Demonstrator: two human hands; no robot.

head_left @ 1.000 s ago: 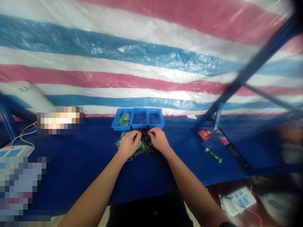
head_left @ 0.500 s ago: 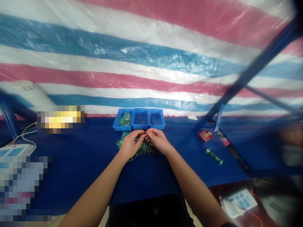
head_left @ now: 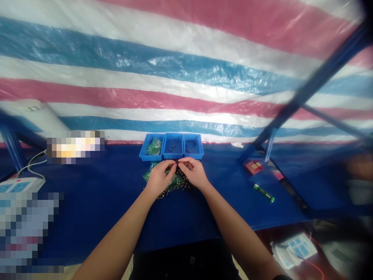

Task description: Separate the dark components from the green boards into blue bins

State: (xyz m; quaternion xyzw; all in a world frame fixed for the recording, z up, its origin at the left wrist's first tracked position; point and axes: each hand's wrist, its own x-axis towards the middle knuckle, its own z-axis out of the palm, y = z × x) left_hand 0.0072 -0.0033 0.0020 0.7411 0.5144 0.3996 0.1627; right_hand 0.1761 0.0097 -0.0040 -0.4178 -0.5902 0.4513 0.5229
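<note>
Left hand (head_left: 159, 178) and right hand (head_left: 196, 174), fingertips close together, over mixed pile of green pieces (head_left: 176, 182) and small dark parts (head_left: 185, 183) on desk (head_left: 96, 210). Each grip narrow; whether anything is held, cannot tell. From pile: three blue bins (head_left: 173, 156) at 12 o'clock, green tube (head_left: 264, 193) toward 3.

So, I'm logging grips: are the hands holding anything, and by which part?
It cannot be told: the left hand and right hand are close together over the pile of small parts; anything pinched would be too small to see.
</note>
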